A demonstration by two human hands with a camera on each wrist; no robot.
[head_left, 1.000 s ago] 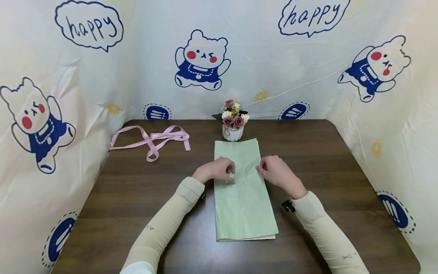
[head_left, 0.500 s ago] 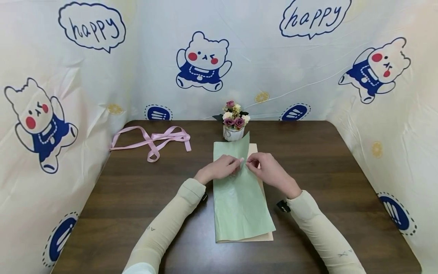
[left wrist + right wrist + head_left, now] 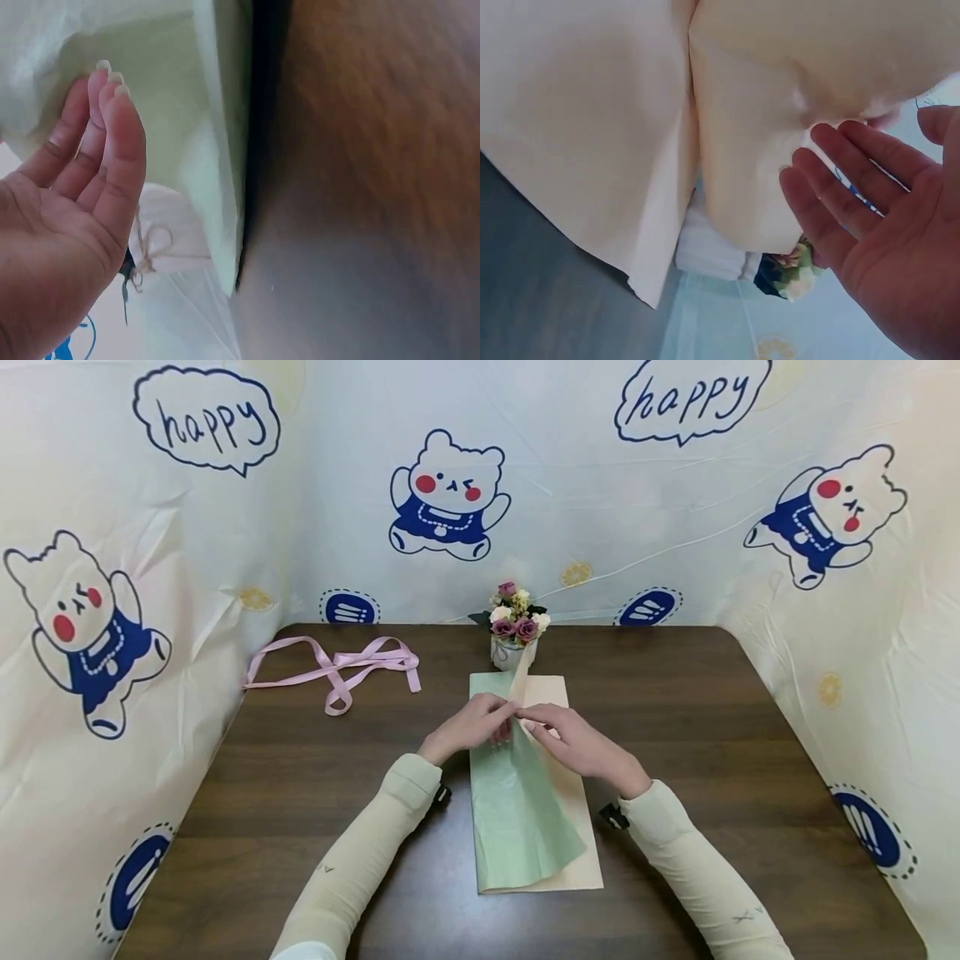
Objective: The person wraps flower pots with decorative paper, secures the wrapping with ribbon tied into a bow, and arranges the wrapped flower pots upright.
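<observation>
Beyond folded paper (image 3: 517, 818): white pot (image 3: 503, 655), flowers (image 3: 517, 614) inside.

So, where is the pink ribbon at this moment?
In the head view, the pink ribbon lies in loose loops on the far left part of the brown table, left of the flowerpot and the green-and-cream paper. Neither wrist view shows it.

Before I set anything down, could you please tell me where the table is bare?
Bare table: right of the folded paper and right hand; also left, between pink ribbon and left sleeve. Crowded: mid-table, with paper, left hand and potted flowers.
</observation>
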